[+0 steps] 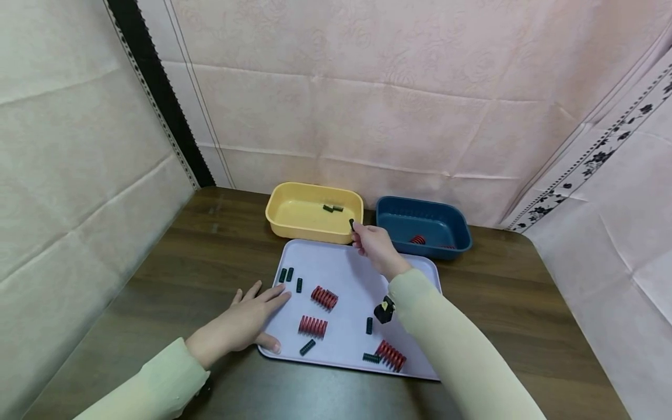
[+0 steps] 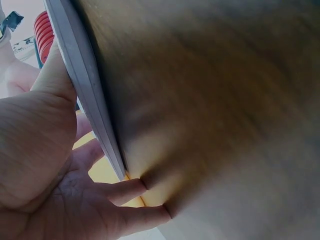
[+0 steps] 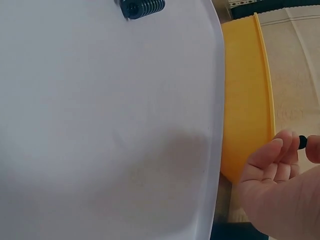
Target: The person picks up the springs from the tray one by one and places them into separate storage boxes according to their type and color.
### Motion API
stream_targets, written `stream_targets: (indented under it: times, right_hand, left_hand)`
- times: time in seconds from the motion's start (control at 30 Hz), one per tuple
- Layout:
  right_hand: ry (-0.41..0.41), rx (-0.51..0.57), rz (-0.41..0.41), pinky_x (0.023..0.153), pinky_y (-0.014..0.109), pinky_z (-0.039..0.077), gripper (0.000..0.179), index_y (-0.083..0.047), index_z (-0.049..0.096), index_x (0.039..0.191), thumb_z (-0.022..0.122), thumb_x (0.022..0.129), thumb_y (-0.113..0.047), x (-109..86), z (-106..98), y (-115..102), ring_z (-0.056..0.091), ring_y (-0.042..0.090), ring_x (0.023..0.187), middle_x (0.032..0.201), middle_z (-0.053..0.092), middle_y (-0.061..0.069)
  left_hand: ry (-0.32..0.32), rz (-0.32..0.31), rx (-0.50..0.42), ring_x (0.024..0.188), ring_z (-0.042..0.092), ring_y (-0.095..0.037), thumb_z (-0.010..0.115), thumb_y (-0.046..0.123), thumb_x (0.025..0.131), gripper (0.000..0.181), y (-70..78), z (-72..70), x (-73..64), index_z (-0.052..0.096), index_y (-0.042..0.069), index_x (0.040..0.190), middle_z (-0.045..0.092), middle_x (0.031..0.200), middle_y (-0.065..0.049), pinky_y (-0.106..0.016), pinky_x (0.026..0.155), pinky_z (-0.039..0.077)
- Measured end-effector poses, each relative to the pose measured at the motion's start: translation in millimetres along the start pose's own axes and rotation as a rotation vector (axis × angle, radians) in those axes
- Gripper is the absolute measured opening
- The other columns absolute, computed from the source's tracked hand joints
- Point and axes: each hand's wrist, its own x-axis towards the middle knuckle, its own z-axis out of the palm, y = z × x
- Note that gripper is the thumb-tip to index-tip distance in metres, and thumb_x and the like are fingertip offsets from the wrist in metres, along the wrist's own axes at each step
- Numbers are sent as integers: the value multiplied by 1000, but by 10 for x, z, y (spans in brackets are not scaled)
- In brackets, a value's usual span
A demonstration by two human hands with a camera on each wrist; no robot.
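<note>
A: What have we got in our right hand (image 1: 379, 248)?

B: A small dark green metal coil spring (image 1: 352, 223), pinched between thumb and fingertips, right by the near corner of the yellow plastic bin (image 1: 310, 232).

A: Handling-wise?

B: We'd guess light, stiff lengthwise, hard to break. The coating might be a bit slick and it could roll, so we'd grip across the coils, mid-barrel, not squeeze the ends.

A: And our left hand (image 1: 241, 321)?

B: Fingers spread wide, holding nothing, thumb over the edge of the pale lavender plastic tray (image 1: 346, 268). Three more green springs (image 1: 299, 285) sit just beyond those fingertips; two fat red coil springs (image 1: 324, 297) lie to their right.

A: Anything in the way up top?

B: The yellow rim's right at our pinching fingers; can't tell how much clearance we have. The dark blue plastic bin (image 1: 409, 213) is just right of them. Back nearer our body, one green spring (image 1: 371, 358) is tight against a red spring (image 1: 391, 356), so fingers get less room there.
</note>
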Motion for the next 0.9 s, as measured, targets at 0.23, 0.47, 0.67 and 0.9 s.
stream_targets:
  times: [0.23, 0.47, 0.67, 0.9]
  right_hand:
    - [-26, -9, -14, 83, 33, 45, 37, -3, 62, 110, 50, 101, -37, 3, -13, 9, 53, 32, 103, 101, 58, 13]
    - [-102, -104, -78, 90, 40, 45, 40, -1, 62, 112, 55, 99, -38, -58, -61, 120, 54, 33, 103, 114, 58, 22]
    - [-222, -273, -142, 88, 40, 48, 50, -2, 62, 118, 60, 94, -46, -202, -63, 208, 57, 26, 97, 114, 62, 17]
    - [-373, -442, -236, 84, 39, 48, 37, -22, 64, 112, 64, 89, -50, -356, -47, 313, 56, 24, 96, 109, 63, 7]
  left_hand:
    - [-5, -7, -3, 137, 20, -53, 75, 62, 64, 103, 8, -11, 4, 39, 16, 149, 30, 156, -8, -78, 96, 17]
    - [-6, -2, -11, 137, 20, -54, 76, 61, 64, 103, 9, -23, 2, 40, 15, 149, 30, 156, -9, -78, 96, 17]
    - [-8, -2, -9, 136, 20, -54, 75, 61, 65, 102, 8, -27, 4, 40, 15, 149, 30, 156, -10, -78, 96, 17]
    - [-2, 3, -3, 136, 21, -55, 74, 61, 66, 101, -2, -21, 5, 40, 14, 149, 30, 155, -10, -79, 95, 18]
